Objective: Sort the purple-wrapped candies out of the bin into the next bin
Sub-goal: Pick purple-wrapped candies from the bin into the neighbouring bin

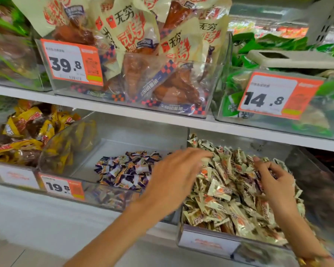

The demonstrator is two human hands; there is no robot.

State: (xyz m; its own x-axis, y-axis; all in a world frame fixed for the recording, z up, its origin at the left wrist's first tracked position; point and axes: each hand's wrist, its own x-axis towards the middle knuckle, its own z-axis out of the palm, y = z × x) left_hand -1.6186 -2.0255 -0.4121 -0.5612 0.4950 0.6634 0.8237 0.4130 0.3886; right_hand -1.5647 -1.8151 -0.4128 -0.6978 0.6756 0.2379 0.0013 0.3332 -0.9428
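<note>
A pile of purple-wrapped candies (123, 169) lies in the middle clear bin (123, 130) on the lower shelf. The bin to its right (206, 242) is heaped with cream-wrapped candies (226, 191). My left hand (174, 176) stretches over the divider between the two bins, fingers straight, fingertips reaching the cream candies and holding nothing I can see. My right hand (274, 180) is in the right bin with its fingers curled into the heap, pinching a dark-wrapped candy; blur hides its exact colour.
A bin of yellow snack packs (27, 132) stands at the left. The upper shelf carries a bin of large cream-and-orange pouches (143, 60) and a bin of green packs (278, 105). Orange price tags read 39.8 (71, 63), 14.8 (274, 97) and 19.8 (63, 186).
</note>
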